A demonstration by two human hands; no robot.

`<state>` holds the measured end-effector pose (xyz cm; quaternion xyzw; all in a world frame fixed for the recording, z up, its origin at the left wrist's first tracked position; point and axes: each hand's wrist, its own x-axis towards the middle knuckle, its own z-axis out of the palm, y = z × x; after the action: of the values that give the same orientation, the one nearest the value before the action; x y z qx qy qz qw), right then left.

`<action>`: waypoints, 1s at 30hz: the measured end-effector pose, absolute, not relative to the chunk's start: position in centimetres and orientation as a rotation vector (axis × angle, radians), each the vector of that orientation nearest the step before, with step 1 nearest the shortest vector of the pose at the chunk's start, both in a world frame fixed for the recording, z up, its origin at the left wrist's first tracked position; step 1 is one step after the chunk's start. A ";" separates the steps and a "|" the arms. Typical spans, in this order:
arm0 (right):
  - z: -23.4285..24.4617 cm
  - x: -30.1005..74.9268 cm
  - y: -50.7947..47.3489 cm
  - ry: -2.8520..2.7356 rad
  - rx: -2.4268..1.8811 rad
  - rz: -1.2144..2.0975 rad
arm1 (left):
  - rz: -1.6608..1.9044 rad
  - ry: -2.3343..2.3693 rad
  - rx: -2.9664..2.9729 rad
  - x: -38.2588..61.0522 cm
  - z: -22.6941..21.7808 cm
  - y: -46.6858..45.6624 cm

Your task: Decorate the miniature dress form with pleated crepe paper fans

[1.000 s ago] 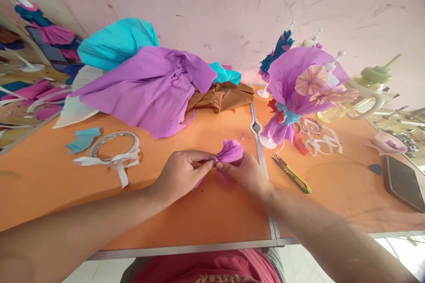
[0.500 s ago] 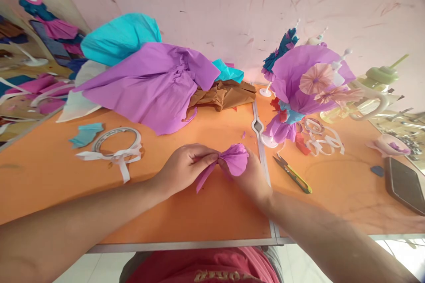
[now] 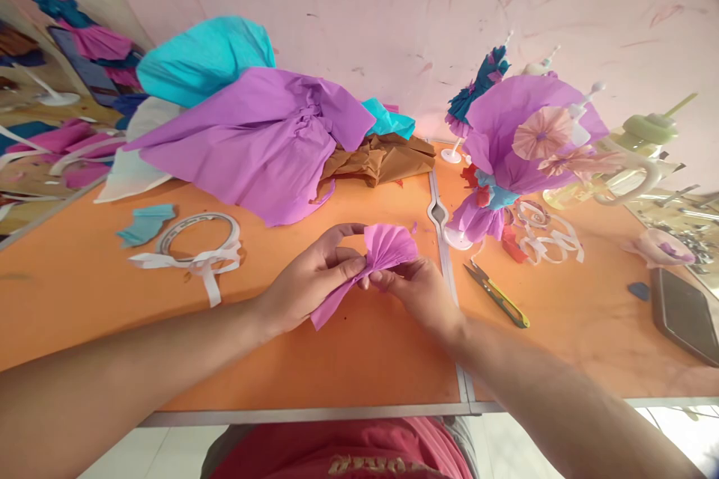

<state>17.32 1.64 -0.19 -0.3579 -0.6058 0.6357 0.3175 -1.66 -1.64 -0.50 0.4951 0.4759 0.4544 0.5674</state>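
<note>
Between my two hands is a piece of purple crepe paper, gathered at its middle, with a pleated fan on the upper right and a narrower tail at the lower left. My left hand pinches the gathered part between thumb and fingers. From the other side, my right hand grips the base of the fan with thumb and fingertips. Both hands are just above the orange table. Thread snips with a yellow edge lie right of my right hand. Left of my hands is a tape roll with white ribbon on it.
Large purple paper, turquoise paper and crumpled brown paper are heaped at the back. At right stand a paper-dressed figure, a cup and a phone. A metal seam divides the tabletops.
The purple paper's fan has turned upward and opened wider, and its tail shows more at the lower left. My right fingers have come round to the front of the gathered part.
</note>
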 end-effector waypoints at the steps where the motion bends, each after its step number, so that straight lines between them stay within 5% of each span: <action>1: -0.1 17.3 1.6 -1.608 -0.932 1.662 | 1.062 1.090 1.154 -1.6 -0.4 -1.6; 30: -0.1 17.0 0.9 -1.680 -1.016 1.589 | 1.005 1.287 1.395 -0.8 -0.4 -2.6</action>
<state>16.97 0.95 -0.13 -0.3835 -0.6339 0.5995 0.3030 -0.84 -2.64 -0.39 0.5710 0.5267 0.4112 0.4769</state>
